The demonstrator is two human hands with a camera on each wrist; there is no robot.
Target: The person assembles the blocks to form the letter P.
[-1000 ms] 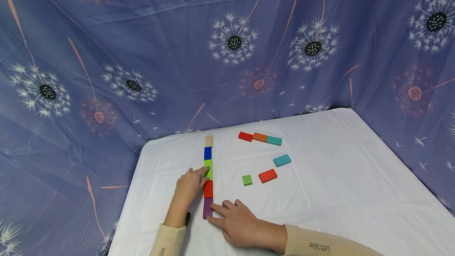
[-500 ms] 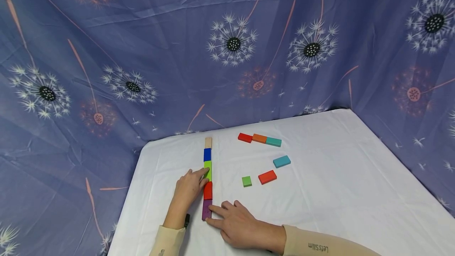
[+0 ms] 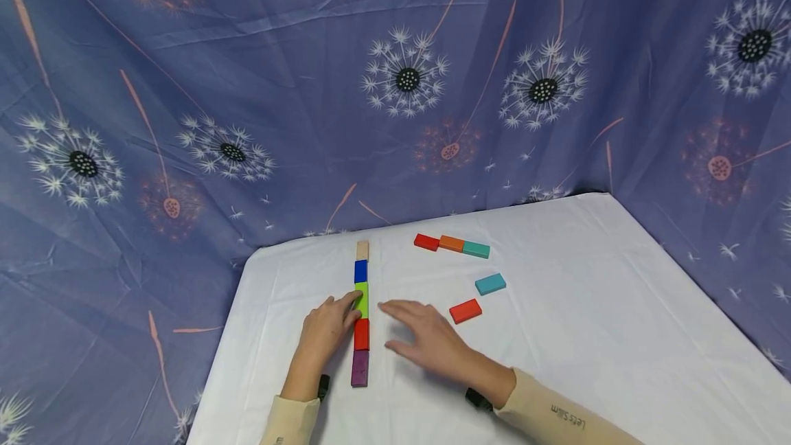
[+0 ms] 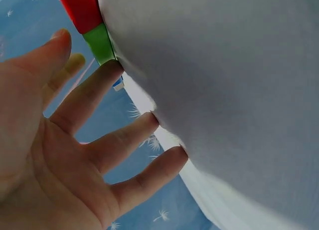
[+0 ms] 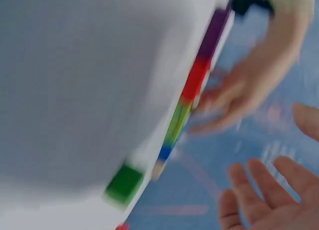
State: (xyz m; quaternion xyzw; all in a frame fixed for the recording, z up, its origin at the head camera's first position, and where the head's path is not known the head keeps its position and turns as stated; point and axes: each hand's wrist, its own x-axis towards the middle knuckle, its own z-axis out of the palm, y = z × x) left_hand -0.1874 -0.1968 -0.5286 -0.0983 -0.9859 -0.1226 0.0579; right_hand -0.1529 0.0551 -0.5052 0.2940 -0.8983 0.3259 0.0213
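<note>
A straight row of coloured blocks runs toward the back: purple [image 3: 360,368], red [image 3: 361,335], lime green [image 3: 362,302], blue [image 3: 361,271] and pale wood [image 3: 362,250]. My left hand [image 3: 323,328] lies at the row's left side, its index finger on the green block. In the left wrist view that hand's fingers [image 4: 139,182] are spread. My right hand [image 3: 432,338] hovers right of the row with fingers extended, holding nothing. A small green block [image 5: 124,185] shows blurred in the right wrist view; in the head view my right hand hides it.
Right of the row lie a red block [image 3: 465,311] and a teal block [image 3: 490,284]. Farther back, red [image 3: 426,242], orange [image 3: 452,244] and turquoise [image 3: 476,250] blocks form a short line. A patterned curtain [image 3: 296,88] hangs behind the white table [image 3: 575,294].
My right hand has left the purple block and moved away from me and to the right, covering the small green block. The left hand stays at the row.
</note>
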